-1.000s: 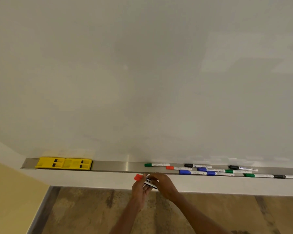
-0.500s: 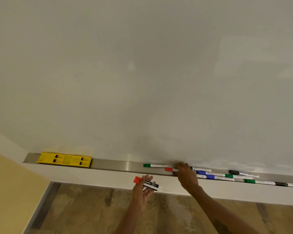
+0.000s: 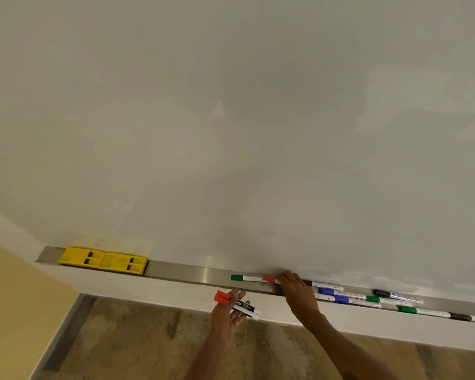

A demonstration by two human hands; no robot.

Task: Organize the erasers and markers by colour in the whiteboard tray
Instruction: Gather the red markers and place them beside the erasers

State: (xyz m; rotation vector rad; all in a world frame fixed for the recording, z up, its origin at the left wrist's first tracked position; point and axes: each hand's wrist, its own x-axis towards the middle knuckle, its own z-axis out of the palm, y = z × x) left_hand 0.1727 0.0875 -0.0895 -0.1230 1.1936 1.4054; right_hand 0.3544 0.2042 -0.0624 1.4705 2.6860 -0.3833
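Left hand (image 3: 226,314) palm-up, fingers loosely curled; right hand (image 3: 296,293) outstretched, palm-down.

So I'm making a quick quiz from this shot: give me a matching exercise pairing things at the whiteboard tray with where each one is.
Things:
1. yellow erasers
2. red-capped markers
3. leftmost green-capped marker
4. right hand

Places:
A. held in the left hand, below the tray
B. at the tray's far left end
C. on a red-capped marker in the tray
D. lying in the tray just left of that marker

Pairs: 1-B, 2-A, 3-D, 4-C
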